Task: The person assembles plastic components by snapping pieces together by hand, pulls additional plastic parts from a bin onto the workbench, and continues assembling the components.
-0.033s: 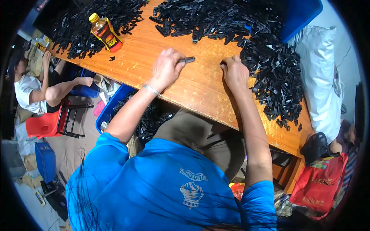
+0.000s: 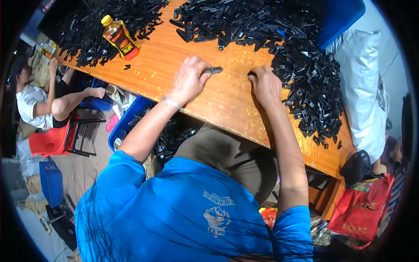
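Since the earlier frame, the left hand (image 2: 187,81) and the black piece (image 2: 215,70) in it have been shifted very slightly to the right, and the fingertips of the right hand (image 2: 267,86) have been brought slightly to the left; the heaps and the bottle have been left where they were. The black piece is gripped between the thumb and fingers of the left hand, with its free end pointed toward the right hand, above the bare middle of the wooden table (image 2: 218,99). The thumb and forefinger of the right hand are pinched together on a small dark part (image 2: 251,74), the shape of which is mostly hidden. The two hands are held apart, with bare wood seen between them. Just beside the right hand, a heap of small black parts (image 2: 312,87) is spread along the table's right side. Beyond the hands, longer black parts (image 2: 244,21) are piled, and a blue tub (image 2: 342,19) is seen at the far right corner. On the left, another black heap (image 2: 85,39) is partly covered by a yellow-capped bottle (image 2: 121,39). A bracelet (image 2: 172,103) is worn on the left wrist.
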Motion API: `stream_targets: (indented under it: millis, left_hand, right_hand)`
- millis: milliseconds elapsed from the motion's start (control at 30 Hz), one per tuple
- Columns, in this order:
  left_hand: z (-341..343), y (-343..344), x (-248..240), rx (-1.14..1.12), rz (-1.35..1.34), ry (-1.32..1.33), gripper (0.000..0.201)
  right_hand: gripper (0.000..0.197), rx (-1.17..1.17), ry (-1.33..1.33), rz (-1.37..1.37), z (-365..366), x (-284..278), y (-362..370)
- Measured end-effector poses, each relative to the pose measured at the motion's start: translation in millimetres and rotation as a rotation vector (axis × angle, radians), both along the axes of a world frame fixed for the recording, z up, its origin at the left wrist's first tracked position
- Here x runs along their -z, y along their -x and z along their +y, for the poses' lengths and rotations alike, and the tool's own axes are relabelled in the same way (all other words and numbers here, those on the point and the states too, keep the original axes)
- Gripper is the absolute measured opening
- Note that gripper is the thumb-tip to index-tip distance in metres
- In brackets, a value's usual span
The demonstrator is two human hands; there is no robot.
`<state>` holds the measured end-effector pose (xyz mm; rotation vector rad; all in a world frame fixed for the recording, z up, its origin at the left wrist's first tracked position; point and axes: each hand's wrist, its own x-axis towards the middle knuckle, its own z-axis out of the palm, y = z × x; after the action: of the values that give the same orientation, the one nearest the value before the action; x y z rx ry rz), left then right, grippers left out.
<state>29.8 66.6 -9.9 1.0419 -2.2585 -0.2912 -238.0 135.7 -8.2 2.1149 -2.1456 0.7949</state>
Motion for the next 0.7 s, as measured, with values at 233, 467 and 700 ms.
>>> stream_targets:
  millis: [233,467,700]
  left_hand:
    - [27.8,4.7,-4.8,0.191,0.015,0.029,0.023]
    - [22.5,-1.8,0.7,0.126,0.072,-0.020,0.024]
    - [19.5,0.2,1.8,0.131,0.055,-0.034,0.019]
  right_hand:
    - [0.015,-0.114,-0.038,-0.051,44.5,-4.3,-27.3]
    - [0.017,-0.117,-0.139,0.077,43.9,-11.4,-16.6]
    - [0.019,-0.167,0.090,-0.211,27.3,-18.5,-50.7]
